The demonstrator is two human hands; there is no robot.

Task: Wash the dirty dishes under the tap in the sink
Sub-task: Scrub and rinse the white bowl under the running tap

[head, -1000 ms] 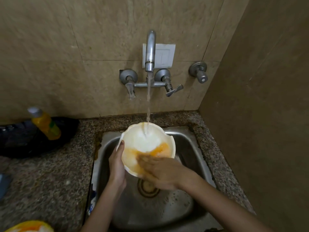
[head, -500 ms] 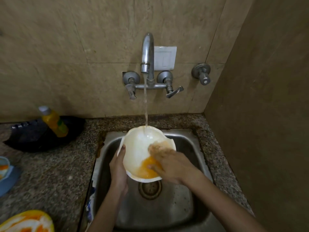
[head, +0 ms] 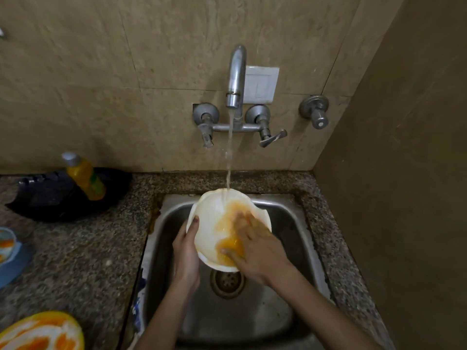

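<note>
Right-hand fingers (head: 242, 221) are spread and flat, a little blurred, pressing on the orange smear inside the white bowl (head: 212, 218), so the right hand (head: 260, 251) lies open against it, gripping nothing. On the other side, the left hand (head: 185, 251) grips the bowl by its left edge, thumb hooked over the rim, the other fingers hidden beneath. The bowl is held tilted above the steel sink (head: 288, 223), over the drain (head: 227, 281), its far rim right under the stream of water (head: 229, 152) falling from the wall tap (head: 236, 74). Water lands on the upper inside of the bowl. Out on the speckled stone desk (head: 75, 261) to the left, a yellow bottle (head: 86, 176) leans in a black pan (head: 50, 200). Nearer, at the bottom left corner, sits an orange-stained plate (head: 38, 332), and a blue dish (head: 10, 253) pokes in at the left edge
</note>
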